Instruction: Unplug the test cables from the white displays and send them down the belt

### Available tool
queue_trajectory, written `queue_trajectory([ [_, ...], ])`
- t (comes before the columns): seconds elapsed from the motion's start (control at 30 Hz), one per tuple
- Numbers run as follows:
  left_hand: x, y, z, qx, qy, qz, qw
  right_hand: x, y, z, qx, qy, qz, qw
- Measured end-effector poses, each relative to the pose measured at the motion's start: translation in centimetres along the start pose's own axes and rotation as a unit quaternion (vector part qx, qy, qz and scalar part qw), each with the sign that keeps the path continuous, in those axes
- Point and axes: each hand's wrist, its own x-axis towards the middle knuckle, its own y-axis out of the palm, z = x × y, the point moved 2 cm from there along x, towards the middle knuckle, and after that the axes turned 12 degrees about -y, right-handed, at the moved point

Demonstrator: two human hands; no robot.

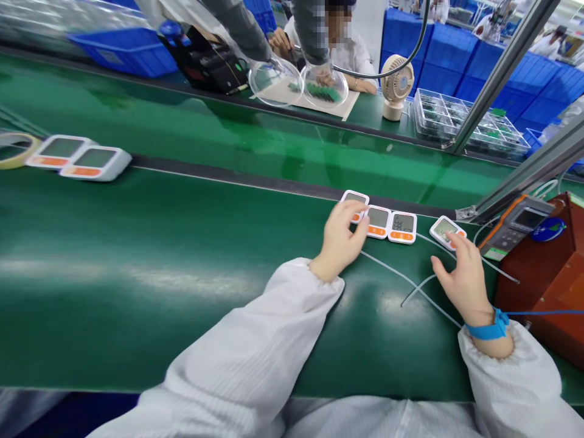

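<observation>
Three small white display units with grey screens and orange buttons lie side by side on the green belt [182, 243]. My left hand [340, 237] rests on the leftmost unit [354, 199], fingers curled over it. The middle unit [378, 221] and the right unit [402, 227] sit untouched beside it. A fourth unit [444, 230] lies tilted further right, and the fingertips of my right hand [460, 277] touch its near edge. My right wrist wears a blue strap [488, 328]. Thin white tubes [410, 283] run across the belt between my hands.
Two more white units [79, 159] and a tape roll [16, 149] lie at the far left of the belt. A red-brown box [547, 274] with a handheld meter [515, 225] stands at right. Across the belt, another person works beside a small fan [396, 85] and clear trays [465, 118].
</observation>
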Motion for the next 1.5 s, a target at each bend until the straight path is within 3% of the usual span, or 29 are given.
queue_trajectory([
  [0.07,-2.3,1.7,-2.0,-0.056,-0.001,0.094,0.994,-0.1,0.4,-1.5,-0.026,0.039,0.010,0.999],
  [0.1,-3.6,2.6,-2.9,-0.070,-0.001,0.167,0.983,-0.1,0.6,-2.1,-0.032,0.059,0.017,0.998],
  [0.17,-5.9,4.4,-4.3,-0.053,0.055,0.298,0.952,-0.2,1.3,-3.1,-0.035,0.089,0.035,0.995],
  [0.23,-7.5,5.5,-4.9,0.001,0.126,0.359,0.925,0.0,2.0,-3.8,-0.039,0.106,0.051,0.992],
  [0.33,-7.8,5.7,-4.7,-0.008,0.129,0.392,0.911,0.5,2.8,-4.6,-0.047,0.117,0.063,0.990],
  [0.47,-7.0,5.1,-4.2,-0.063,0.088,0.409,0.906,1.0,2.9,-5.3,-0.049,0.143,0.044,0.988],
  [0.57,-6.7,4.8,-4.3,-0.095,0.064,0.389,0.914,1.1,2.2,-5.1,-0.049,0.168,0.008,0.985],
  [0.7,-6.4,4.5,-4.3,-0.151,-0.060,0.348,0.923,0.8,1.3,-2.9,0.019,0.168,-0.068,0.983],
  [0.77,-6.3,4.5,-4.4,-0.204,-0.136,0.357,0.901,0.6,1.2,-1.3,0.084,0.158,-0.079,0.981],
  [0.87,-6.3,4.5,-4.9,-0.294,-0.188,0.383,0.855,0.4,1.2,1.2,0.127,0.122,-0.079,0.981],
  [1.0,-6.4,4.8,-4.7,-0.380,-0.266,0.345,0.816,0.6,1.0,2.9,0.228,0.020,0.006,0.973],
  [1.07,-6.5,5.1,-4.3,-0.430,-0.328,0.333,0.773,0.6,1.0,2.7,0.285,0.030,0.034,0.957],
  [1.17,-6.4,5.2,-3.7,-0.472,-0.378,0.351,0.715,0.4,1.1,1.9,0.286,0.107,0.035,0.952],
  [1.27,-6.0,5.2,-3.4,-0.475,-0.385,0.362,0.704,0.5,1.6,1.8,0.280,0.117,0.066,0.951],
  [1.5,-4.9,4.9,-3.0,-0.483,-0.392,0.328,0.711,1.1,1.6,2.4,0.295,0.065,0.089,0.949],
])
